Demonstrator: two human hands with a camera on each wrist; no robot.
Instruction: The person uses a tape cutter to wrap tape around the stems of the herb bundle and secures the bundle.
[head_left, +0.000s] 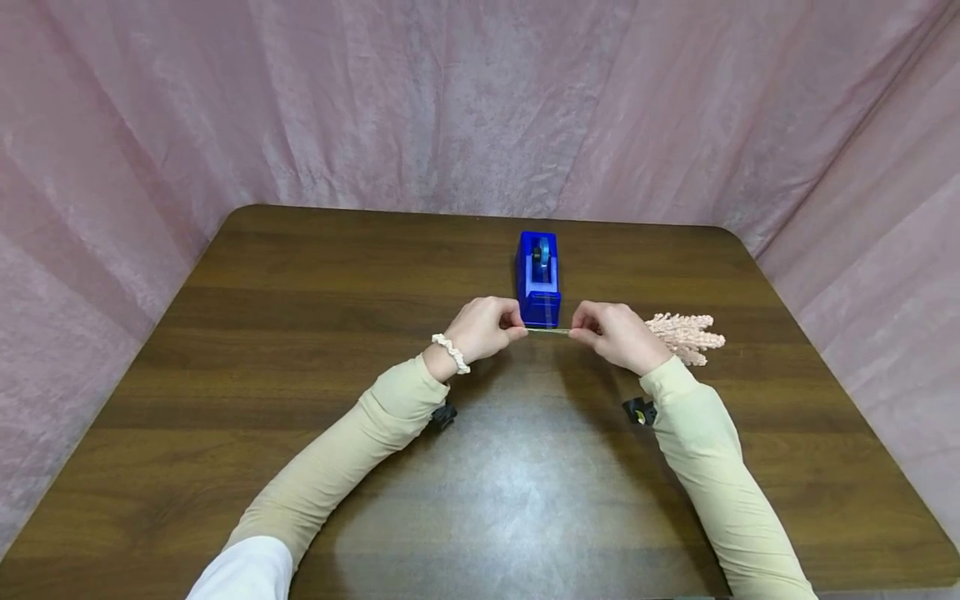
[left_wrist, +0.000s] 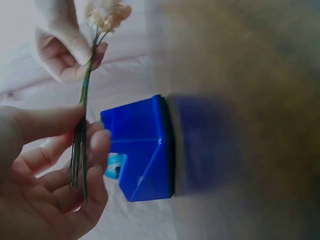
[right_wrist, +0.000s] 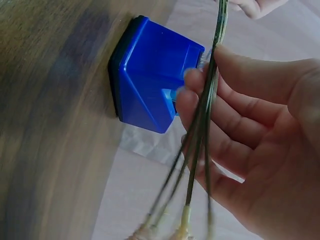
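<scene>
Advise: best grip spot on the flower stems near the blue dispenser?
Probably the bare green flower stems, pinched from both ends as the left hand and right hand do. They are thin, bunched and level; the pink blossoms look fragile. Tape dispenser sits behind.

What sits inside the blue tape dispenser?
A light-blue tape roll sits in the blue plastic tape dispenser; its lower half is hidden by the dispenser walls.
</scene>
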